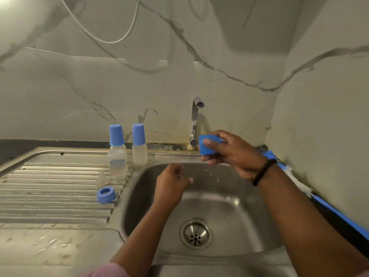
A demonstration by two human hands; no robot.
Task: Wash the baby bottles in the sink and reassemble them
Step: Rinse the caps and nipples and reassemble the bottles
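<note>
A person's right hand [229, 154] grips a blue bottle cap [207, 145] above the back rim of a stainless steel sink [235, 206], just in front of the chrome tap [194, 120]; thumb and fingers wrap the cap's tapered sides. A dark beaded bracelet [263, 171] circles that wrist. The left hand [171, 181] hangs over the basin with fingers loosely curled, holding nothing, its outline motion-blurred. Water droplets [211, 172] show in the air between the hands.

On the ribbed draining board [50, 188] to the left stand two assembled baby bottles, one capped bottle [117, 142] near the wall and a second capped bottle [139, 144] just beside it, both translucent with blue caps. In front of them stands an uncapped clear bottle body [117, 166] with a clear teat [102, 178] beside it and a blue screw ring [106, 194] lying near the basin's edge.

The drain strainer [196, 233] sits in the basin floor, uncovered. Blue tape [327, 206] lines the counter edge along the right wall, close behind the right forearm. A white cable [111, 41] loops across the marble-patterned backsplash [139, 86].
</note>
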